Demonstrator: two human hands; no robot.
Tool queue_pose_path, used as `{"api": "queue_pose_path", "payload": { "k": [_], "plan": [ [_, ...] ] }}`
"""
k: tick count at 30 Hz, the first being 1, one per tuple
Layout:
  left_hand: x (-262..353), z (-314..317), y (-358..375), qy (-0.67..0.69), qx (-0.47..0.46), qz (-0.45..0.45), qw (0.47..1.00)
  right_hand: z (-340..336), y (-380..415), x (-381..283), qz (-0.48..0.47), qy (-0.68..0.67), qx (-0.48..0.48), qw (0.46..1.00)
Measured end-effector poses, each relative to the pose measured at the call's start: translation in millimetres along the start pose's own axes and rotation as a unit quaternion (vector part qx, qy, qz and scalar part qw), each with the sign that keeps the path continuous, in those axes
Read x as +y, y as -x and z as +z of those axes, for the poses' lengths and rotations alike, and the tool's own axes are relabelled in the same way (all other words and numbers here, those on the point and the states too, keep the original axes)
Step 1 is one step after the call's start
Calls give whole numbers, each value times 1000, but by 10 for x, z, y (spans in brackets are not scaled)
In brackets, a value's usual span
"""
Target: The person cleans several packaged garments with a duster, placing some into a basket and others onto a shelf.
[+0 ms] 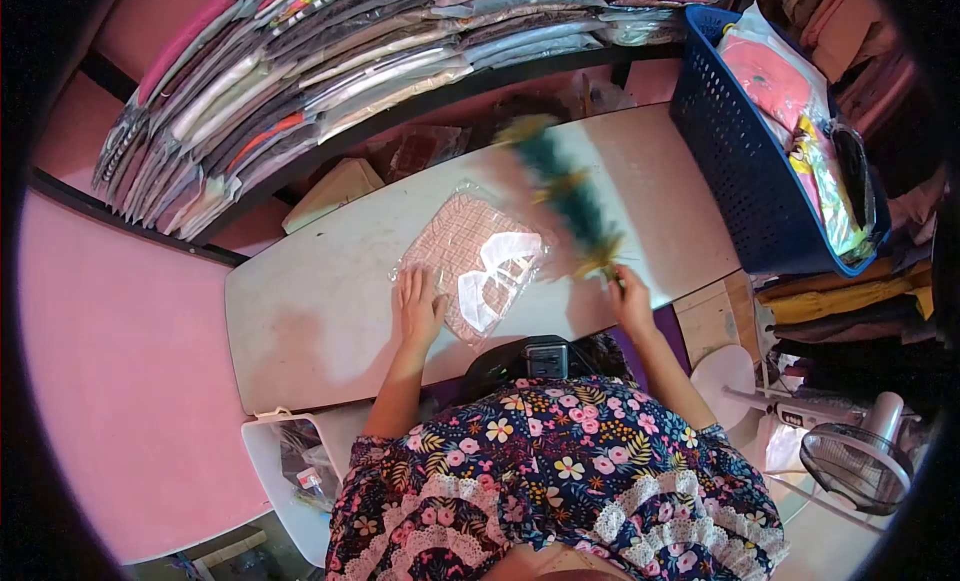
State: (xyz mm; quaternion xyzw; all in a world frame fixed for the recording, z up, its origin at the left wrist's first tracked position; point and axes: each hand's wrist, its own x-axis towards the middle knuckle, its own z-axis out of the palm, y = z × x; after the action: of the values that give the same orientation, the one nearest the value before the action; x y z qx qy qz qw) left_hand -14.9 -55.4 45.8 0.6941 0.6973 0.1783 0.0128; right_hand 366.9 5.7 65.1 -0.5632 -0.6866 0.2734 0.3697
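On the white table (300, 331) lies a flat clear plastic packet (465, 236) holding a folded pinkish checked garment with white collar-like parts. My left hand (420, 303) rests on the packet's left edge, fingers stretched out and holding nothing. My right hand (628, 299) is closed round the end of a duster (568, 196), green with yellow bands, which is blurred by motion. The duster extends up and left over the table, to the right of the packet, and its far end reaches near the table's back edge.
Shelves of bagged folded clothes (380, 61) curve behind the table. A blue basket (735, 171) with packaged items stands at the right. Beyond my right arm is a small fan (855, 466). A white bin (290, 471) sits at the lower left.
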Motion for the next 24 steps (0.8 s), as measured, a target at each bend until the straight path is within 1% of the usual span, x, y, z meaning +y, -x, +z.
{"api": "queue_pose_path", "payload": {
  "k": [1,2,3,4,5,6,7,9,11,12,14,15,17,18,20,21,23,24],
  "plan": [
    [16,11,113,-1,-15,-50,999,53,68,-116,-40,-9,-62,997],
    [11,21,185,1,-17,-53,998,87,132,-242,-77,-2,-131,988],
    [2,46,227,-23,-39,-75,996,169,182,-290,-121,-2,-181,976],
    [-18,75,255,-47,-59,-97,992,210,227,-357,-109,37,-229,967],
    [-108,162,277,-72,-131,-121,981,231,243,-410,-97,75,-274,954],
    [-68,132,269,-60,-103,-113,986,265,228,-363,-101,74,-275,953],
    [-14,103,265,-48,-76,-105,990,316,212,-267,-64,101,-229,966],
    [12,91,264,-50,-71,-110,990,360,124,-151,12,162,-141,977],
    [31,96,267,-56,-73,-107,990,301,-60,-228,53,183,-92,977],
    [34,111,274,-56,-72,-107,990,291,-94,-250,52,183,-92,977],
    [15,130,264,-56,-53,-101,992,332,-163,-323,-65,118,-95,986],
    [9,142,270,-57,-49,-99,992,375,-148,-380,-68,118,-91,987],
    [-15,157,280,-63,-32,-93,993,467,-66,-501,-120,127,-256,951],
    [-19,150,286,-65,-22,-90,994,481,-58,-507,-127,127,-248,952],
    [-34,123,264,-50,-12,-83,995,553,-74,-482,-64,159,-232,958],
    [-68,72,195,-52,0,-80,995,558,-111,-408,-72,159,-223,959],
    [-159,-66,59,-14,-97,-125,987,458,-253,-104,-20,164,-110,980],
    [-195,-84,-4,-40,-35,-102,993,377,-352,33,9,191,-98,977]
  ]
}}
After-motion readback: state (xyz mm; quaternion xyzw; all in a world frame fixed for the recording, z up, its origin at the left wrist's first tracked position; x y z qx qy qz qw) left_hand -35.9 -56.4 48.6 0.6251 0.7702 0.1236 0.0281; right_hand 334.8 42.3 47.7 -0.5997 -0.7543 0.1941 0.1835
